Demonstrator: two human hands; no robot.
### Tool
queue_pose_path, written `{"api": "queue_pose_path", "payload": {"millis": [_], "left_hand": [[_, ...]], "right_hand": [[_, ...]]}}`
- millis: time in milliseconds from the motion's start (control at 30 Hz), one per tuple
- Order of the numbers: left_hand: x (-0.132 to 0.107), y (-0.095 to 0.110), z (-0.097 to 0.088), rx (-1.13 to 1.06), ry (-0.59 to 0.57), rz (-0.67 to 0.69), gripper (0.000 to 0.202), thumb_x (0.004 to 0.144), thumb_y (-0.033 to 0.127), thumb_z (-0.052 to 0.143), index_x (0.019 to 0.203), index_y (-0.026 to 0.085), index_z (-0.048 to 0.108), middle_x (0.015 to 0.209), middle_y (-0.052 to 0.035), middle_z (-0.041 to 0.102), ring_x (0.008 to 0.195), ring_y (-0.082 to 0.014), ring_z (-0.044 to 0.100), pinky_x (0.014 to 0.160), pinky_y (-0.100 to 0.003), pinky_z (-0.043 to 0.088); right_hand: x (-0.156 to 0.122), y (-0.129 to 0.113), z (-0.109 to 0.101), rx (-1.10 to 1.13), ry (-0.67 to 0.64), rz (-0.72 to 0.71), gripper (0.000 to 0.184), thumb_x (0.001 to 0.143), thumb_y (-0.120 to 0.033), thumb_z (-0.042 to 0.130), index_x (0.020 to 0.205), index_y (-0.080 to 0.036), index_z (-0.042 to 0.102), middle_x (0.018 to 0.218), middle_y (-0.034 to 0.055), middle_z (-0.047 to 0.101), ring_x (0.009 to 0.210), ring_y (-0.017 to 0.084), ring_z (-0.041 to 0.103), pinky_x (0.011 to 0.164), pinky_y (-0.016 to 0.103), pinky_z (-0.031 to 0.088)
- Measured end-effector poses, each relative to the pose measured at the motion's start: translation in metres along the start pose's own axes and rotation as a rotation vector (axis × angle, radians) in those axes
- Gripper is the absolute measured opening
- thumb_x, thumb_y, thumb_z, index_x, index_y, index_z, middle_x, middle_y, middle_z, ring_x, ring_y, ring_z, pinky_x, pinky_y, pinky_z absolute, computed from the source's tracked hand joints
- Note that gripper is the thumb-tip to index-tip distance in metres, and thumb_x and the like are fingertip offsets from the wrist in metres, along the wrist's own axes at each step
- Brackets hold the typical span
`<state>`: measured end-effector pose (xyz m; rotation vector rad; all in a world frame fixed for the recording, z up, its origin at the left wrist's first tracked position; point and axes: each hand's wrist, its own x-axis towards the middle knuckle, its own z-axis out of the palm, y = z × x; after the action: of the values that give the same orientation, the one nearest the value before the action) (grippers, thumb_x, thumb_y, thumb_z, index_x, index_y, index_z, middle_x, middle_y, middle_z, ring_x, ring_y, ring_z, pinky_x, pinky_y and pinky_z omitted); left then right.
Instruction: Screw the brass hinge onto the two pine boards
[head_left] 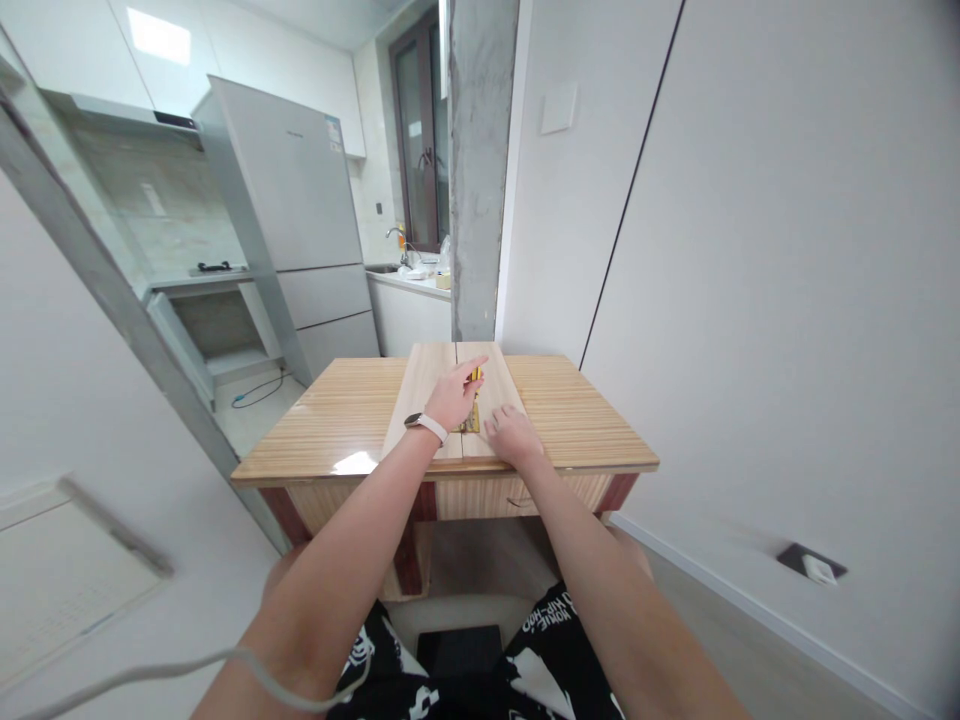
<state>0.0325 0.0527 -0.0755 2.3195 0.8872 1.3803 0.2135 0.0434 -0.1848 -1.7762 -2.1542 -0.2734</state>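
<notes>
My left hand (pixel 451 396), with a watch on its wrist, is closed around a yellow-and-black handle (pixel 476 374) that looks like a screwdriver's. Its index finger points out past the handle. Just below lies a brass-coloured hinge (pixel 471 420) at the seam between two pale wooden boards, the left board (pixel 421 390) and the right board (pixel 499 375). The tool's tip is too small to make out. My right hand (pixel 513 436) rests on the right board beside the hinge, fingers bent and slightly apart, with nothing visible in them.
Both boards lie on a striped wooden table (pixel 577 410) with a drawer (pixel 495 497) below its front edge. A white wall (pixel 750 250) stands close on the right. Behind are a fridge (pixel 292 170) and a sink counter (pixel 412 300). A cable (pixel 165 668) crosses my left forearm.
</notes>
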Motion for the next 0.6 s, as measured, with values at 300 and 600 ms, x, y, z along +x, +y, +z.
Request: {"api": "queue_pose_path", "payload": {"millis": [300, 600], "left_hand": [[0.0000, 0.0069, -0.0035, 0.101, -0.016, 0.065, 0.054, 0.101, 0.019, 0.053, 0.154, 0.025, 0.046, 0.128, -0.0102, 0.063, 0.114, -0.0211, 0.063, 0.107, -0.040, 0.050], [-0.0019, 0.0068, -0.0038, 0.047, 0.034, 0.019, 0.046, 0.099, 0.018, 0.056, 0.144, 0.026, 0.056, 0.120, -0.0081, 0.068, 0.106, -0.0201, 0.067, 0.100, -0.039, 0.055]], "right_hand": [[0.0003, -0.0012, -0.0007, 0.029, 0.058, 0.012, 0.038, 0.106, -0.043, 0.038, 0.111, -0.017, 0.066, 0.117, 0.0141, 0.063, 0.117, 0.024, 0.050, 0.106, 0.037, 0.033], [0.0002, -0.0022, -0.0032, 0.027, 0.037, 0.017, 0.038, 0.106, -0.042, 0.040, 0.113, -0.017, 0.067, 0.119, 0.0150, 0.063, 0.118, 0.025, 0.049, 0.107, 0.038, 0.033]]}}
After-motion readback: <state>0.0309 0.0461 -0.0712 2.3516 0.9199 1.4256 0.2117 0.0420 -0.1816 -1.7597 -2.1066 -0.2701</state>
